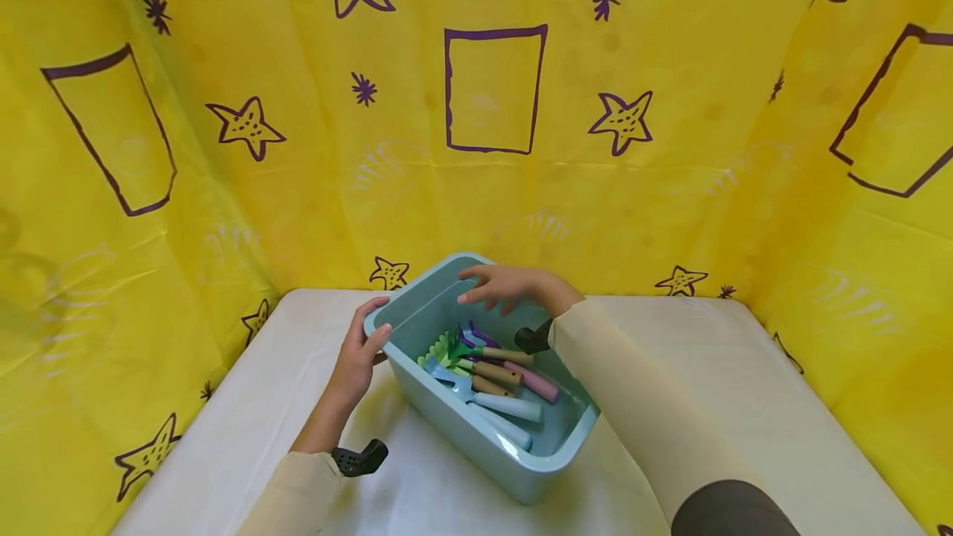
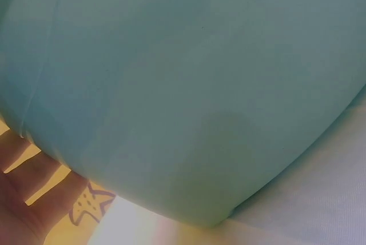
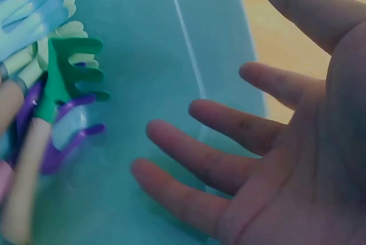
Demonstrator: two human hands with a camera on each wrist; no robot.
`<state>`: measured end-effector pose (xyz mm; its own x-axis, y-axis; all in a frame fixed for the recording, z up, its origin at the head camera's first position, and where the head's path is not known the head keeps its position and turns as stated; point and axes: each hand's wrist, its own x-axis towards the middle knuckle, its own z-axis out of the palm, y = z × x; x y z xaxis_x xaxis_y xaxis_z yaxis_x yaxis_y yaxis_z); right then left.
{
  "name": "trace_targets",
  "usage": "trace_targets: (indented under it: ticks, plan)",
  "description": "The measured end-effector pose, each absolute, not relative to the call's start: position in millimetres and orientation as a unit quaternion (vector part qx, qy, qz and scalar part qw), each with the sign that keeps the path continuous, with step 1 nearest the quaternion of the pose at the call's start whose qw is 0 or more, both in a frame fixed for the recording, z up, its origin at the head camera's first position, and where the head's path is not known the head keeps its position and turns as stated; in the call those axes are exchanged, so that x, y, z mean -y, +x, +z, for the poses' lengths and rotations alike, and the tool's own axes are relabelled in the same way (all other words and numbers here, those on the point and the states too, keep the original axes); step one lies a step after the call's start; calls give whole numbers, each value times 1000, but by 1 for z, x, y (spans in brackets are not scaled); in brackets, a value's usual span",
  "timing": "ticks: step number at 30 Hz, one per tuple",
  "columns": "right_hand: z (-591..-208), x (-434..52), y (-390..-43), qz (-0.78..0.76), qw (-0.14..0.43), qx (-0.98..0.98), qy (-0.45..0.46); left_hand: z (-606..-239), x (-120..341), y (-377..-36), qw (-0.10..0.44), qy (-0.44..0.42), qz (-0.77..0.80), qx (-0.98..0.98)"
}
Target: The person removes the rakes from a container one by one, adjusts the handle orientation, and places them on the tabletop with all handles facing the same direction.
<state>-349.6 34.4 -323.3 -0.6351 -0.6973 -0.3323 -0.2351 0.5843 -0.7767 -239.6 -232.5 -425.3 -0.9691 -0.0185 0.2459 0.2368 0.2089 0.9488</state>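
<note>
A light blue plastic bin (image 1: 447, 413) stands on the white table, turned at an angle. My left hand (image 1: 361, 358) grips its far left corner, the thumb over the rim; in the left wrist view, fingers (image 2: 43, 176) lie along the outer wall. Over the bin's far side hovers my right hand (image 1: 514, 284), fingers spread and holding nothing. Inside lie several small garden tools: a green rake (image 3: 57, 85) with a wooden handle, a purple-pronged tool (image 3: 57, 156), light blue tools (image 1: 462, 385) and a pink handle (image 1: 539, 385). Some overlap and partly hide each other.
The white tabletop (image 1: 692, 370) spreads around the bin. Yellow cloth walls (image 1: 491, 197) with purple starfish drawings and outlined frames rise behind and on both sides. A dark wrist device (image 1: 361, 459) sits on the left wrist, another (image 1: 533, 339) on the right.
</note>
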Motion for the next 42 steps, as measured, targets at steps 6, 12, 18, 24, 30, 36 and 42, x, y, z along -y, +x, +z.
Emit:
trace_targets:
  ticks: [6,12,18,24,30,36,42]
  plan:
    - [-339,-35,-352,-394,344,-818,-241,-428,232,-239,103,-68,-622,773]
    - [-351,-35,-353,-401,364,-811,-222,-428,232,-241,110,-67,-622,772]
    - [-362,-31,-351,-342,389,-823,-232,-425,232,-241,109,-65,-624,771]
    - [-371,-28,-345,-330,451,-809,-183,-425,231,-240,107,-66,-629,768]
    - [-376,-25,-344,-306,486,-804,-154,-426,232,-239,107,-70,-629,767]
    - [-378,-24,-343,-273,485,-817,-154,-426,231,-240,96,-63,-632,766]
    - [-378,-26,-346,-262,458,-829,-186,-409,226,-228,85,-62,-635,765]
